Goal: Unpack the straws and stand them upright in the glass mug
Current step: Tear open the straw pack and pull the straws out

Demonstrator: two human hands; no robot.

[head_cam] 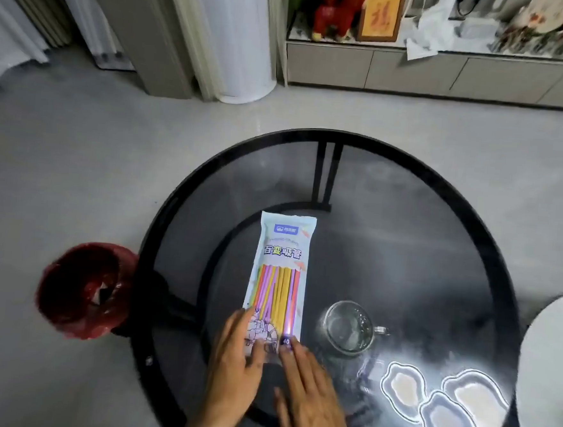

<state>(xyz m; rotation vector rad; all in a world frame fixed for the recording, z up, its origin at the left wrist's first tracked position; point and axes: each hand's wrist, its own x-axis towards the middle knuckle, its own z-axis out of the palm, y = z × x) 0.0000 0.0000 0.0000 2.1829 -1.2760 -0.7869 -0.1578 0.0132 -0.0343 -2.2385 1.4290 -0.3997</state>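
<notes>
Straw packet (pixel 280 280) lies flat; both hands' fingertips (pixel 257 346) touch its near end.

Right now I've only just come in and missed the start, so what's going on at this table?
A person is starting on a sealed packet of straws lying flat on the round glass table. The left hand and right hand rest their fingertips on its near end. The empty glass mug stands just to the right, with no straws in it yet.
</notes>
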